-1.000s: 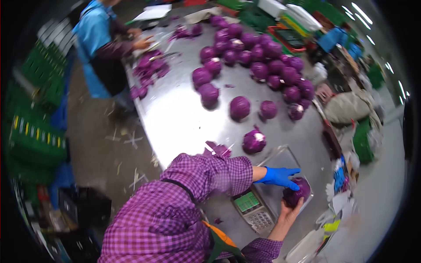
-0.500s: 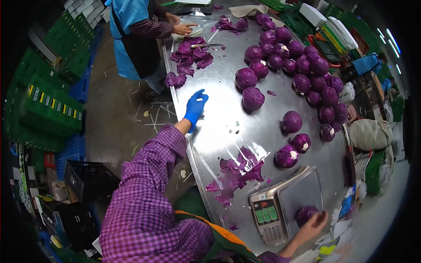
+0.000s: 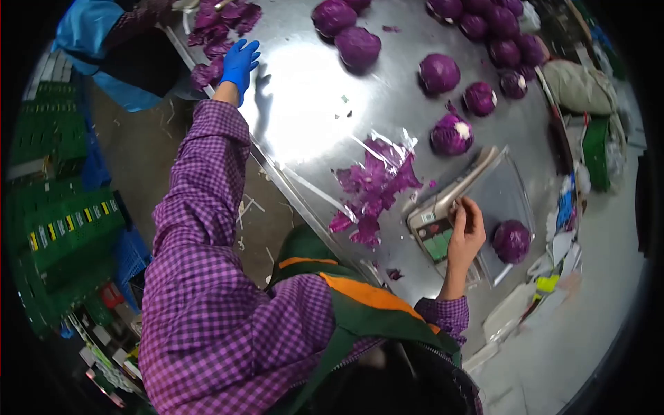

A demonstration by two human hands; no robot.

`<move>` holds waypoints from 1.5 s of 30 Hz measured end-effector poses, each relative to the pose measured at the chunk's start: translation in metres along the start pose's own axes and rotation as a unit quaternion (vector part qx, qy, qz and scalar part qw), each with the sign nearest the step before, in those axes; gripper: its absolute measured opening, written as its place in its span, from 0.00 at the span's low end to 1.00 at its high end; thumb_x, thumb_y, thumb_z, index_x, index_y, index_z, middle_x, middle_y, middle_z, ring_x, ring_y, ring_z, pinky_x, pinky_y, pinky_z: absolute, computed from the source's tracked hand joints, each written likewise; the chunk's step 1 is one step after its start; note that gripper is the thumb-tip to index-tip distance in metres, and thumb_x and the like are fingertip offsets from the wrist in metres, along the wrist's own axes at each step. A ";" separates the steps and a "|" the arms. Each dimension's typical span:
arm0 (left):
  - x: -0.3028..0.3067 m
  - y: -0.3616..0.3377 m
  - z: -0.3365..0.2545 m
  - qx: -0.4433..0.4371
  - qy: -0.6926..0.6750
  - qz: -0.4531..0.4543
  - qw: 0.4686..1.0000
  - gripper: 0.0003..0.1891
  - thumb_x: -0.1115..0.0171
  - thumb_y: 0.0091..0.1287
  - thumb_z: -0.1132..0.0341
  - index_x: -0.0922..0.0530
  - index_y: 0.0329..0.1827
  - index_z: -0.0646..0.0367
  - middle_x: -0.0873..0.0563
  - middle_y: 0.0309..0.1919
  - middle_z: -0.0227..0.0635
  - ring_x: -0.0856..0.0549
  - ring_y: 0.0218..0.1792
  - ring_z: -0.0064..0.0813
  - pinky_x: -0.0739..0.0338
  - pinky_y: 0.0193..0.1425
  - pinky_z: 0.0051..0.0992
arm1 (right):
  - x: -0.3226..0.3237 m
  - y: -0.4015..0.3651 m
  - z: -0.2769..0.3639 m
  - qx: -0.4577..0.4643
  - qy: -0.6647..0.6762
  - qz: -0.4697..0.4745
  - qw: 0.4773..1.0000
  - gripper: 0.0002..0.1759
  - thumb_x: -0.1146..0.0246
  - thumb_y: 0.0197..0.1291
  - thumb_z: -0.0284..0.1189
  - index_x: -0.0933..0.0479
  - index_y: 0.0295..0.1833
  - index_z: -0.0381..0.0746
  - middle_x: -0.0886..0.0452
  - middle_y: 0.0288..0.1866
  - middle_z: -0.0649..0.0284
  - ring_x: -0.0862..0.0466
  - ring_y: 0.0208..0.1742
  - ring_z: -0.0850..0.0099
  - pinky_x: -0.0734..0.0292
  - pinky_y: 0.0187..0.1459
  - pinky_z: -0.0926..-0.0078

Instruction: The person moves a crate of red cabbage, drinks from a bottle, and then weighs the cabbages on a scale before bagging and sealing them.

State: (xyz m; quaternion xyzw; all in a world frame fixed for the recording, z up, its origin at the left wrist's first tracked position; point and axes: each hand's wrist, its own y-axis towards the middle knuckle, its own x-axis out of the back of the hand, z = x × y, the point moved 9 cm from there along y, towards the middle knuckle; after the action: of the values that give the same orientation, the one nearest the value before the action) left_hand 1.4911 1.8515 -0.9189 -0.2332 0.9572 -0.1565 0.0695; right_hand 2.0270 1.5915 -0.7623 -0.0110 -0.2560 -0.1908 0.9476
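My left hand [image 3: 240,66], in a blue glove, is open with its fingers apart over the left edge of the metal table, beside loose purple cabbage leaves [image 3: 206,73]. It holds nothing that I can see. My bare right hand [image 3: 467,238] is above the display side of a weighing scale [image 3: 436,242], fingers loosely bent, nothing visible in them. A red cabbage [image 3: 512,241] sits on the scale's clear-covered pan, right of that hand and apart from it. Torn leaves and clear film [image 3: 377,176] lie left of the scale.
Two trimmed cabbages [image 3: 452,134] lie just beyond the scale, with several more [image 3: 501,22] heaped at the far right. A person in a blue apron [image 3: 83,45] stands at the table's left side. Green crates [image 3: 69,232] are stacked at the left.
My right hand has left the cabbage on the scale and moved left over the display. My left hand has shifted toward the leaves at the table edge. The view has turned and moved nearer.
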 end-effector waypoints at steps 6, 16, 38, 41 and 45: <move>-0.098 -0.150 0.057 -0.261 0.324 0.255 0.873 0.45 0.22 0.45 0.55 0.33 0.68 0.54 0.25 0.61 0.46 0.25 0.60 0.42 0.31 0.65 0.36 | -0.026 -0.030 -0.035 -0.056 0.032 0.059 0.996 0.11 0.42 0.64 0.22 0.22 0.50 0.33 0.16 0.40 0.59 0.16 0.37 0.75 0.21 0.38 0.81; -0.093 -0.235 0.061 -0.412 0.347 0.293 0.790 0.08 0.30 0.54 0.67 0.15 0.37 0.53 0.15 0.42 0.37 0.17 0.43 0.39 0.23 0.49 0.34 | -0.084 -0.063 -0.014 -0.024 0.081 0.207 0.975 0.11 0.41 0.61 0.20 0.22 0.49 0.33 0.15 0.38 0.59 0.15 0.38 0.74 0.22 0.39 0.79; -0.122 -0.442 0.060 -0.178 0.131 0.305 0.926 0.08 0.37 0.65 0.71 0.19 0.45 0.65 0.15 0.36 0.33 0.17 0.32 0.19 0.19 0.36 0.21 | -0.015 -0.181 -0.051 -0.265 0.417 0.051 0.868 0.56 0.27 0.50 0.40 0.56 0.74 0.32 0.41 0.71 0.50 0.37 0.70 0.62 0.36 0.63 0.62; -0.141 -0.491 0.100 -0.180 0.100 0.329 0.922 0.09 0.39 0.66 0.74 0.20 0.48 0.65 0.15 0.40 0.33 0.17 0.35 0.19 0.19 0.39 0.21 | -0.011 -0.201 -0.077 -0.361 0.453 0.066 0.812 0.40 0.34 0.59 0.36 0.43 0.71 0.33 0.28 0.61 0.53 0.27 0.61 0.68 0.30 0.57 0.70; -0.147 -0.582 0.114 -0.196 0.151 0.391 0.886 0.23 0.32 0.60 0.71 0.26 0.58 0.64 0.22 0.57 0.41 0.18 0.50 0.31 0.22 0.52 0.28 | 0.060 -0.197 -0.085 -0.138 0.345 -0.004 0.928 0.10 0.43 0.66 0.27 0.21 0.45 0.33 0.17 0.35 0.61 0.18 0.39 0.75 0.23 0.45 0.77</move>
State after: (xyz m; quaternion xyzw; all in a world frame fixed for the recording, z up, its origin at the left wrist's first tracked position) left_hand 1.8909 1.3994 -0.8246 0.1779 0.9809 0.0410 -0.0679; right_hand 2.0433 1.3779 -0.8223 -0.0741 0.1159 -0.2197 0.9658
